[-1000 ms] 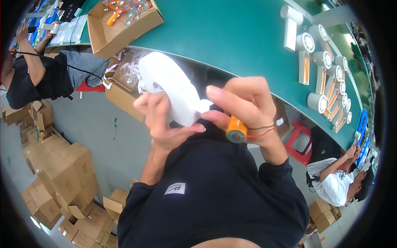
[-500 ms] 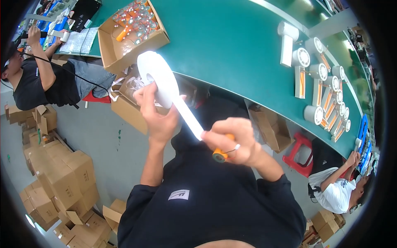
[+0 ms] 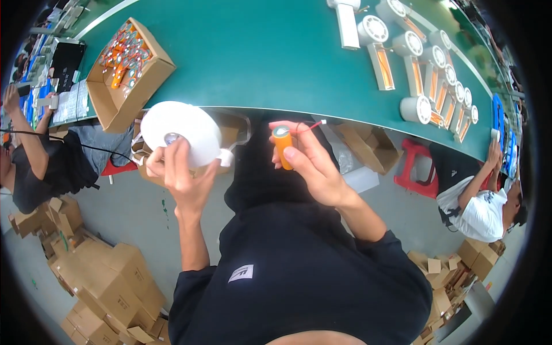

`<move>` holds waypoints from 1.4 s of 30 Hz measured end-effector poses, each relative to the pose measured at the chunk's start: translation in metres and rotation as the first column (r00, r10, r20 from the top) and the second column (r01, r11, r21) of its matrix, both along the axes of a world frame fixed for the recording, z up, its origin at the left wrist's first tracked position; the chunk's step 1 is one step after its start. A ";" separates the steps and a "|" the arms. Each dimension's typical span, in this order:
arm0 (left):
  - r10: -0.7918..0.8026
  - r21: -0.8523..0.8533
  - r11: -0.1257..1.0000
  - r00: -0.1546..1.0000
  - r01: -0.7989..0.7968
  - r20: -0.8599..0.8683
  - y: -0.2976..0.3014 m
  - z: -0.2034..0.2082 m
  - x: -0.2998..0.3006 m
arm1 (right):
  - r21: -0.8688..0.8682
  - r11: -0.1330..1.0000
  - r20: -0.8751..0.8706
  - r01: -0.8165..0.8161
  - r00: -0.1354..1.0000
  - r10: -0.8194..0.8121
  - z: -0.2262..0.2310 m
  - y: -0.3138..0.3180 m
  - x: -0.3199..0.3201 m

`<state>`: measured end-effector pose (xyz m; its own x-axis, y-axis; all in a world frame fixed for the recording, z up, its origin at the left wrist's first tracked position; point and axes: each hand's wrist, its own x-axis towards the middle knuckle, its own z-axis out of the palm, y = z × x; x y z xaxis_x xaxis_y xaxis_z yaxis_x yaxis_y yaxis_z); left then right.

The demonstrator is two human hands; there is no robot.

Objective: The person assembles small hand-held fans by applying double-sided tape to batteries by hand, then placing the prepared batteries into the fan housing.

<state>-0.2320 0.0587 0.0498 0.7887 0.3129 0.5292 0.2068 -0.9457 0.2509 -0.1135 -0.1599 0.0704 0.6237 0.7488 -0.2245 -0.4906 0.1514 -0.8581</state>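
My left hand (image 3: 185, 181) grips a large roll of white tape (image 3: 187, 126) over the table's front edge, with fingers at its core. A short loose end of tape curls out at the roll's lower right, close to my thumb. In my right hand (image 3: 325, 181) is an orange cylindrical battery (image 3: 283, 152), tilted nearly upright between thumb and fingers. A thin red wire runs from it past my fingertips to a small white connector (image 3: 324, 122). The two hands are apart, and no tape stretches between them.
On the green table (image 3: 259, 63) stands a cardboard box (image 3: 156, 69) of wired orange batteries (image 3: 121, 60). White round-headed housings (image 3: 415, 109) with open handles cluster at right. Below are an open carton (image 3: 368, 150) and a red stool (image 3: 413, 175). A person sits at each side; cartons (image 3: 109, 276) pile at left.
My right hand has let go of the tape strip and moved up, turning the battery upright. The left hand has moved left with the roll. The whole view has swung rightward.
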 end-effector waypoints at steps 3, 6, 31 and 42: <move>-0.097 -0.050 0.994 0.995 0.095 -0.039 -0.013 -0.005 -0.002 | 0.019 0.999 0.082 0.044 0.996 -0.045 -0.001 -0.001 0.000; -0.164 -0.068 0.985 0.986 0.161 -0.032 -0.024 -0.004 0.001 | 0.063 0.976 0.166 0.210 0.962 -0.218 0.004 0.003 0.000; -0.305 -0.057 0.952 0.950 0.302 -0.065 -0.038 0.007 0.011 | -0.105 0.969 0.540 0.224 0.831 -0.134 0.010 0.001 0.029; -0.371 -0.085 0.928 0.920 0.363 -0.129 -0.028 0.010 0.029 | -0.316 0.939 0.436 -0.138 0.857 0.273 0.015 0.017 0.089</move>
